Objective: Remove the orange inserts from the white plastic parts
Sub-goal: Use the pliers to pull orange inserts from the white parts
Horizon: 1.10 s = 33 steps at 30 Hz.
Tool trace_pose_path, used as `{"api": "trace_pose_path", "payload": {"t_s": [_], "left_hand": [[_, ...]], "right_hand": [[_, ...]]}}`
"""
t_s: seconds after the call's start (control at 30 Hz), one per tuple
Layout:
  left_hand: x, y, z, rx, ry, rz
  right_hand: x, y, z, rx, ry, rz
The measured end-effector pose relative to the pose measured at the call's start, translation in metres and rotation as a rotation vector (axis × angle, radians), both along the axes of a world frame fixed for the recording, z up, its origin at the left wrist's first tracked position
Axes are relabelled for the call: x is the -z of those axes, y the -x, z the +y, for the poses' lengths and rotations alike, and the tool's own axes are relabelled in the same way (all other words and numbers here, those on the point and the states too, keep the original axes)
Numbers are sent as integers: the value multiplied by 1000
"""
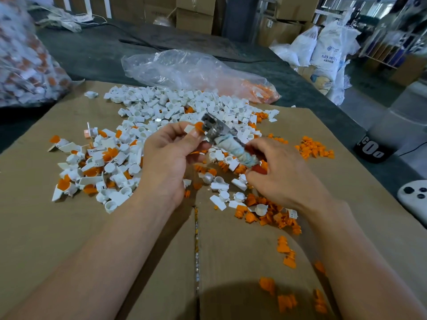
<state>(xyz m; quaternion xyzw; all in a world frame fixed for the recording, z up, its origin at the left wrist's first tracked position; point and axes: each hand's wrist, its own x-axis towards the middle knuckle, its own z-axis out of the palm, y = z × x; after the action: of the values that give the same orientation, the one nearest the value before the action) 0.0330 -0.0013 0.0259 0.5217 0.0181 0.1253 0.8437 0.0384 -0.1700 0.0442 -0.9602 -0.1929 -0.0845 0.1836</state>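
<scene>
My left hand (172,153) pinches a small white plastic part (190,128) with an orange insert (198,126) showing at its end. My right hand (280,174) grips pliers (216,129) by a cloth-wrapped handle (238,151); the metal jaws sit against the orange insert. Below and behind my hands, a big pile of white parts (161,107) covers the cardboard (69,227). At the left lies a mix of white parts with orange inserts (92,167). Loose orange inserts (265,211) are scattered under and to the right of my right hand.
A clear plastic bag (196,70) holding orange pieces lies behind the pile. Another full bag (25,65) stands at the far left. A white controller (413,199) and a black cylinder (374,148) sit to the right. A seam (196,239) splits the cardboard.
</scene>
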Motion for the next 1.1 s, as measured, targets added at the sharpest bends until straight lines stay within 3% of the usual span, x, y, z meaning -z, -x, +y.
{"api": "trace_pose_path", "payload": {"t_s": [1.1], "left_hand": [[1,1,-1,-12,34,32]], "right_hand": [[6,-1,7,-46,-100,91]]}}
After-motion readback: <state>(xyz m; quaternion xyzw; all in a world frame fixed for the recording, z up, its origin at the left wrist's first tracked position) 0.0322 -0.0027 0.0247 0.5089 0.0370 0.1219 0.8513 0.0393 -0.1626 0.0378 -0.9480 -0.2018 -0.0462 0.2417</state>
